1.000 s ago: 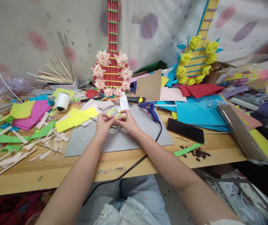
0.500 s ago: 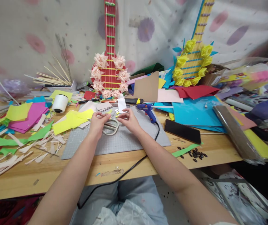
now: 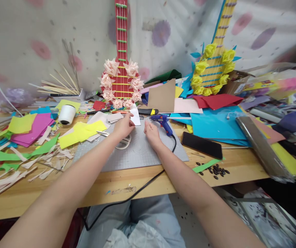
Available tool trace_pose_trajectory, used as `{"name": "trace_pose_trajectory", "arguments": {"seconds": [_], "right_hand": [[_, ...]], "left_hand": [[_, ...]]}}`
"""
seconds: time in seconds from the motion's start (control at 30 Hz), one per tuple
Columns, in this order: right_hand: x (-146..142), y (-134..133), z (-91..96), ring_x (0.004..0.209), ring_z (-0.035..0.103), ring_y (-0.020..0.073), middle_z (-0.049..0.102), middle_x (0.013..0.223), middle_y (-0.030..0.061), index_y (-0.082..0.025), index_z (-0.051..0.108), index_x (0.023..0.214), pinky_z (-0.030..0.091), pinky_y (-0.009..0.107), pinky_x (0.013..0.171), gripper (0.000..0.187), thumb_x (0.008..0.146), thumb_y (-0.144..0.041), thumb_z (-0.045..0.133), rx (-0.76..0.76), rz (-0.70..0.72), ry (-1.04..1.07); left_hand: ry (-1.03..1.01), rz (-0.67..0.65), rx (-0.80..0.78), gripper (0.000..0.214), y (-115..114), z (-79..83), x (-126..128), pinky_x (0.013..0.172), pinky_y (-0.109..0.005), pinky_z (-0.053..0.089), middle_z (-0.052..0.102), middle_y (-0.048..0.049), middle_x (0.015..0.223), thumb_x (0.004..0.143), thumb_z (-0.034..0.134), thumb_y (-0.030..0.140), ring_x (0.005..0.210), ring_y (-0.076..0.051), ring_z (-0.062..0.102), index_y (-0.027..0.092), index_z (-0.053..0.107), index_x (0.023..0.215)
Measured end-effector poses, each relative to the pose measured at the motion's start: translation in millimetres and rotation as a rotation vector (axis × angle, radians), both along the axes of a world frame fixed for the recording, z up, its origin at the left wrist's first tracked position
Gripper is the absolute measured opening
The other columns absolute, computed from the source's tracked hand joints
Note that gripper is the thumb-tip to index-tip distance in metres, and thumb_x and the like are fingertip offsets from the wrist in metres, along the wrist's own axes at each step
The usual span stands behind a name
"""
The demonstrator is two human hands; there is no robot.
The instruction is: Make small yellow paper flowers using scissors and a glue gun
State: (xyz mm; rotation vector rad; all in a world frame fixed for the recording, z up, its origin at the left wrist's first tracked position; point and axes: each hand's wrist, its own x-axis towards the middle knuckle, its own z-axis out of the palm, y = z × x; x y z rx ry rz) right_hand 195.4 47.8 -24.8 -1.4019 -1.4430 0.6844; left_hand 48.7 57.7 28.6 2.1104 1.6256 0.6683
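Observation:
My left hand (image 3: 124,126) reaches over the grey cutting mat (image 3: 137,156), fingers bent and slightly apart at the left edge of a white paper piece (image 3: 135,117). Whatever lies beneath those fingers is hidden. Under the left wrist lies a pair of scissors (image 3: 124,143), its handles partly covered and its blades pointing left. My right hand (image 3: 152,133) is closed above the mat, fingertips pressed together; anything in them is too small to make out. Just right of it rests a blue glue gun (image 3: 163,123) with a white glue stick in its back.
A red paper guitar (image 3: 120,79) with pink flowers and a yellow one (image 3: 212,69) stand behind. Yellow paper (image 3: 82,134) and scraps lie left. A black phone (image 3: 201,145), black beads (image 3: 216,170) and blue sheets (image 3: 215,124) are right. The glue gun's cord (image 3: 134,195) crosses the table edge.
My left hand has moved right and forward to the white paper, uncovering the scissors' blades. My right hand has drawn right, away from the paper, and its fingers have closed.

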Motion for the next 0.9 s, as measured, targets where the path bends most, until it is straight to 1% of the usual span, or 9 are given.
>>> {"name": "trace_pose_trajectory", "arguments": {"seconds": [0.1,0.2,0.3,0.37,0.43,0.6,0.7,0.8,0.9], "right_hand": [[0,-2,2.3,0.051,0.043,0.0119,0.045,0.051,-0.0023,-0.021,0.037,0.055,0.032,0.024,0.053,0.036,0.086,-0.039,0.029,-0.069,-0.006,0.014],[-2,-5,3.8,0.056,0.045,0.011,0.048,0.058,-0.0033,-0.02,0.041,0.063,0.033,0.023,0.056,0.024,0.083,-0.032,0.033,-0.057,0.031,0.035],[-4,-7,5.3,0.06,0.047,0.01,0.051,0.064,-0.004,-0.019,0.045,0.067,0.036,0.022,0.059,0.012,0.074,-0.028,0.049,-0.039,0.049,0.066],[-5,-8,6.7,0.059,0.048,0.0098,0.053,0.063,-0.0039,-0.018,0.047,0.064,0.036,0.022,0.059,0.014,0.067,-0.027,0.057,-0.072,0.047,0.095],[-5,-9,8.0,0.054,0.047,0.0092,0.053,0.059,-0.0038,-0.018,0.05,0.061,0.036,0.022,0.055,0.017,0.064,-0.03,0.06,-0.129,0.039,0.147],[-6,-11,11.1,0.045,0.044,0.0074,0.058,0.061,-0.0019,-0.017,0.056,0.065,0.032,0.02,0.044,0.02,0.068,-0.037,0.056,-0.17,0.089,0.2],[-6,-13,11.7,0.047,0.046,0.0073,0.061,0.066,-0.0011,-0.018,0.06,0.068,0.034,0.02,0.045,0.026,0.075,-0.04,0.049,-0.11,0.13,0.149],[-7,-13,9.5,0.047,0.047,0.0064,0.064,0.072,-0.0009,-0.018,0.061,0.072,0.036,0.019,0.047,0.028,0.079,-0.039,0.043,-0.119,0.146,0.119],[-7,-11,6.0,0.046,0.048,0.0056,0.064,0.074,-0.0005,-0.019,0.061,0.074,0.036,0.019,0.047,0.028,0.081,-0.039,0.042,-0.155,0.177,0.075]], "left_hand": [[0.098,-0.019,0.022,0.049,3,-6.0,3,0.068,-0.028,0.042,0.068,-0.0014,0.087,0.066,0.061,0.018,0.08,-0.019,0.062,0.025,0.047,0.113],[0.04,0.03,0.056,0.043,6,-8.0,0,0.07,-0.027,0.042,0.067,-0.0011,0.089,0.069,0.058,0.017,0.082,-0.017,0.061,0.024,0.05,0.111],[-0.038,0.095,0.116,0.03,9,-4.2,-10,0.07,-0.025,0.043,0.067,-0.0012,0.086,0.07,0.058,0.021,0.078,-0.014,0.061,0.021,0.057,0.099],[-0.019,0.152,0.111,0.021,9,0.9,-21,0.069,-0.025,0.043,0.067,-0.0009,0.083,0.07,0.059,0.025,0.077,-0.015,0.061,0.021,0.061,0.091],[0.039,0.226,0.085,0.022,8,7.0,-33,0.07,-0.026,0.043,0.068,-0.0004,0.081,0.068,0.061,0.029,0.078,-0.017,0.062,0.023,0.064,0.09],[0.104,0.283,-0.028,0.024,2,20.6,-58,0.072,-0.026,0.044,0.07,-0.0016,0.085,0.069,0.06,0.028,0.083,-0.018,0.063,0.023,0.068,0.092],[0.054,0.312,-0.077,0.025,-2,23.8,-69,0.072,-0.025,0.045,0.07,-0.0026,0.085,0.072,0.056,0.024,0.083,-0.017,0.063,0.02,0.067,0.094],[-0.004,0.336,-0.091,0.024,-6,24.1,-81,0.072,-0.025,0.045,0.07,-0.0026,0.081,0.073,0.053,0.021,0.082,-0.017,0.064,0.019,0.066,0.093],[-0.014,0.414,-0.105,0.019,-10,24.6,-95,0.071,-0.025,0.046,0.07,-0.002,0.077,0.067,0.06,0.025,0.08,-0.018,0.064,0.02,0.066,0.084]]}}
